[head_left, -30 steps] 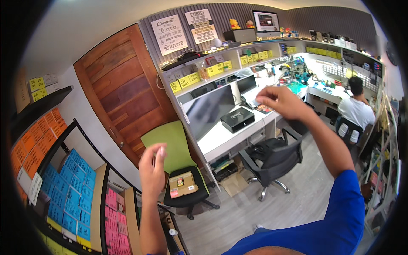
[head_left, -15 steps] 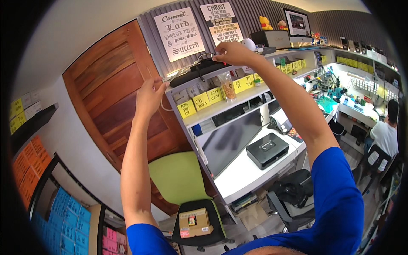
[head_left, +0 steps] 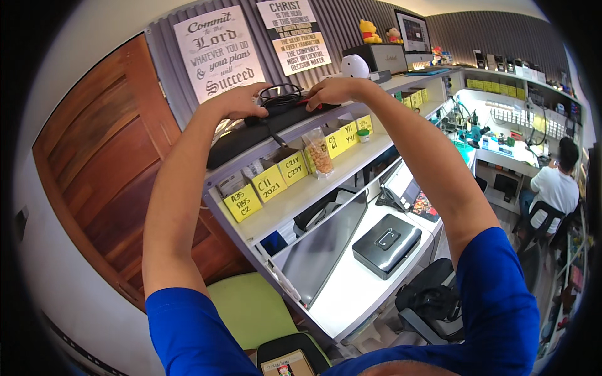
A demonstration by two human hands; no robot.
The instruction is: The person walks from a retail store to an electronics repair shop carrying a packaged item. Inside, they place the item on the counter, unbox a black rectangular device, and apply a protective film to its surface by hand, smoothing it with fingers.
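Atop shelving (head_left: 406,81), black cable (head_left: 283,97) (looped) lies between both hands' fingers (head_left: 320,95).

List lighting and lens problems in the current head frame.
Head view: fisheye bowing on the wooden door, black corners; head view: white desktop nearly blown out, glare on the black cash box; head view: black cable between left hand and right hand partly blends into the black item beneath.

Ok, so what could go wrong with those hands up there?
The looped black cable between the left hand and right hand might snag on one of them. The white round gadget just past the right hand could get bumped. And the long black item lies close to the top shelf's front edge, so it could perhaps slip off.
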